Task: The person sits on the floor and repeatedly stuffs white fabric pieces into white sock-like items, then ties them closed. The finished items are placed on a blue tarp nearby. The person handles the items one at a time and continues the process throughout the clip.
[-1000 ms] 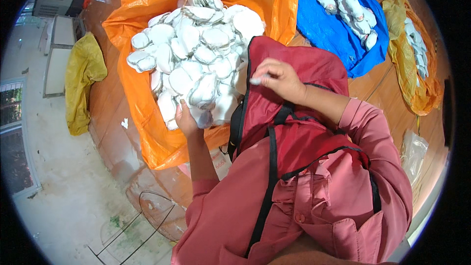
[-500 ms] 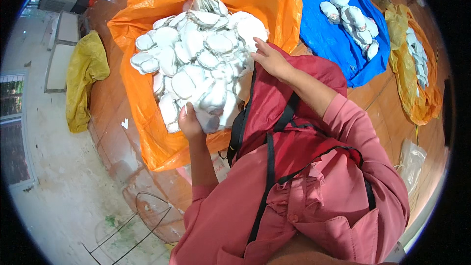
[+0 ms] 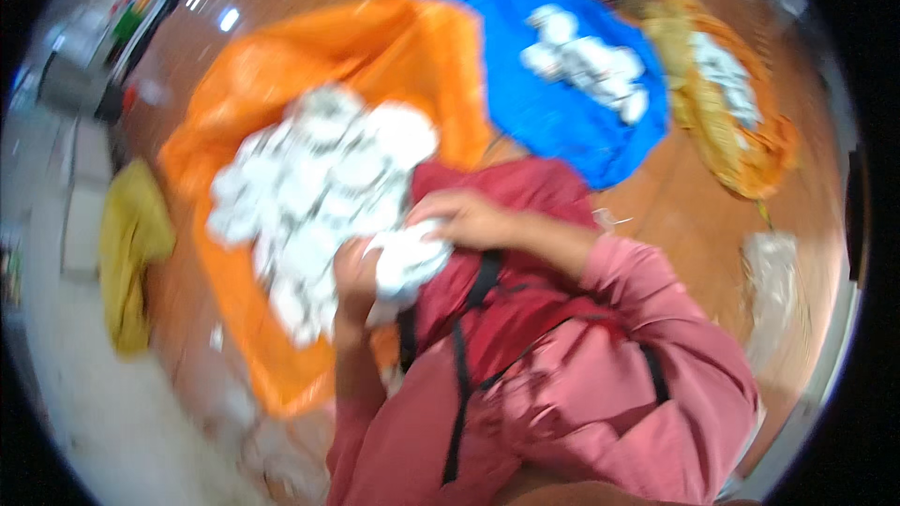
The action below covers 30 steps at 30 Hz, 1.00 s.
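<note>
Soft, light white bundle at the orange sheet's near edge, against the red bag. Pinched between left hand below and right hand above, fingers seemingly closed through blur. Best gripped by bunching.

We note white bundles on an orange sheet; more white pieces on a blue sheet; a yellow cloth; dark red bag; pink sleeves.
</note>
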Each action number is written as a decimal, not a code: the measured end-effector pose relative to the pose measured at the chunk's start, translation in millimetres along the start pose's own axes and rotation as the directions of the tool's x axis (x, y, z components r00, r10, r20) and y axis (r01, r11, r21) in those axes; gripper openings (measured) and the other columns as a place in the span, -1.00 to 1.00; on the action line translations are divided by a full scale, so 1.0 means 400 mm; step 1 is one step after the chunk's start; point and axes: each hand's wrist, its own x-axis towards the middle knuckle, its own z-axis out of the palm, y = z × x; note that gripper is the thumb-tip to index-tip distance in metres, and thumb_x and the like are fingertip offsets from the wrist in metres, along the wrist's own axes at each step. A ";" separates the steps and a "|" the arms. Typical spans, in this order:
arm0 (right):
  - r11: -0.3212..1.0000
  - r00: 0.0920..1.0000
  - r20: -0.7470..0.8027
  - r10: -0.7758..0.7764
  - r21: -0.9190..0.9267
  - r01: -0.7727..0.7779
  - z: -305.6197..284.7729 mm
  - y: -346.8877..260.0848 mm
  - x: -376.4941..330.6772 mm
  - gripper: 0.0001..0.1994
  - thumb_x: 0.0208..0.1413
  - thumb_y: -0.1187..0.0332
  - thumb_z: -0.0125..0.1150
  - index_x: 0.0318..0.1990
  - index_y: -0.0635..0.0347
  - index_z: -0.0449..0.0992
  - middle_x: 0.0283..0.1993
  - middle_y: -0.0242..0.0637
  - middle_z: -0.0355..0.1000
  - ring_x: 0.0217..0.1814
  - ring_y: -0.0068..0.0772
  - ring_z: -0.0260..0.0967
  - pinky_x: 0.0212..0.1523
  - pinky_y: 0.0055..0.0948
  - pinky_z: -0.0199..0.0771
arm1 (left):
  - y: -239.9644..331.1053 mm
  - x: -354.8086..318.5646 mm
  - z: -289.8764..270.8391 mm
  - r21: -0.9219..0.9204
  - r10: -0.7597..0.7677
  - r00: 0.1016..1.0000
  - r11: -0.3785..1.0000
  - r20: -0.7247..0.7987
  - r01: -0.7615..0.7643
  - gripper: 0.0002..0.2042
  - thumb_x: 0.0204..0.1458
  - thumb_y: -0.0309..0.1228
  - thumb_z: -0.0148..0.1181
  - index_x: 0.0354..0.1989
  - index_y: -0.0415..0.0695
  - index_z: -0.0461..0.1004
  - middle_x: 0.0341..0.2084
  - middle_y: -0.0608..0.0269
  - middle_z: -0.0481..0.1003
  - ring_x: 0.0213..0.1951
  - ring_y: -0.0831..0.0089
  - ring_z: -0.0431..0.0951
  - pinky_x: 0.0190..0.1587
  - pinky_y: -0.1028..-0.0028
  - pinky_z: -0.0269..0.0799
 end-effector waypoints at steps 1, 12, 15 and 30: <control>0.998 0.999 0.020 -0.035 -0.054 0.036 -0.005 -0.007 -0.001 -0.72 0.02 0.46 0.31 -0.07 0.25 0.54 -0.06 -0.21 0.49 0.04 -0.32 0.42 0.10 -0.34 0.39 | -0.008 -0.003 0.000 -0.054 -0.191 0.972 0.978 0.140 0.200 -0.90 -0.13 -0.57 0.12 -0.42 -0.30 0.52 -0.42 -0.02 0.52 -0.35 0.04 0.51 -0.28 0.24 0.42; 0.968 0.966 0.061 0.250 -0.017 -0.249 -0.065 0.037 -0.109 -0.35 -0.35 0.25 0.59 -0.06 0.21 0.34 -0.20 -0.33 0.35 -0.13 -0.45 0.29 -0.13 -0.45 0.32 | -0.002 0.097 0.225 -0.442 -0.505 0.791 0.656 0.345 0.612 -0.87 -0.07 -0.56 0.14 -0.39 -0.35 0.57 -0.53 0.13 0.55 -0.46 0.41 0.51 -0.31 0.42 0.41; 0.950 0.962 -0.031 0.272 -0.149 -0.274 -0.052 0.049 -0.119 -0.34 -0.42 0.25 0.62 -0.12 0.18 0.32 -0.18 -0.26 0.39 -0.10 -0.34 0.35 -0.16 -0.38 0.38 | 0.032 0.126 0.235 -0.418 -0.513 0.776 0.655 0.367 0.630 -0.90 -0.09 -0.56 0.19 -0.43 -0.34 0.58 -0.56 0.19 0.55 -0.49 0.48 0.50 -0.35 0.47 0.41; 0.921 0.894 -0.228 0.385 0.152 -0.358 -0.034 0.136 -0.055 -0.49 -0.23 0.36 0.56 -0.16 0.15 0.32 -0.21 -0.39 0.28 -0.12 -0.50 0.23 -0.11 -0.50 0.32 | -0.015 0.132 0.287 -0.406 -0.746 0.558 0.412 0.364 0.816 -0.83 -0.03 -0.38 0.29 -0.38 -0.26 0.63 -0.55 0.30 0.57 -0.49 0.59 0.49 -0.39 0.51 0.40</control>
